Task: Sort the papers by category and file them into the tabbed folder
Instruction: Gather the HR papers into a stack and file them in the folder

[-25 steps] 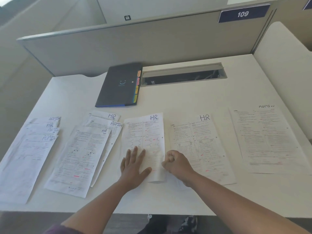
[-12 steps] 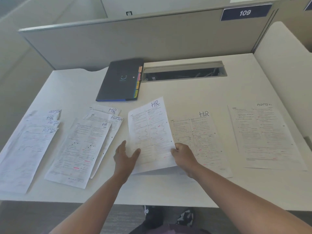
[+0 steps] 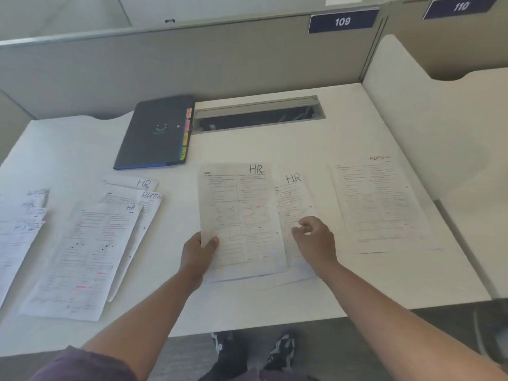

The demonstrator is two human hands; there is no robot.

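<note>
While the left hand pinches the HR sheet by its lower-left edge, the right hand, loosely curled and empty, has released it; the sheet now overlaps the second HR sheet.

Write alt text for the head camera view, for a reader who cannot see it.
A person's left hand holds an HR-marked sheet over a second HR sheet on a white desk, with the right hand loosely curled beside it. An ADMIN sheet lies right, mixed stacks left, and a closed dark tabbed folder behind.
</note>
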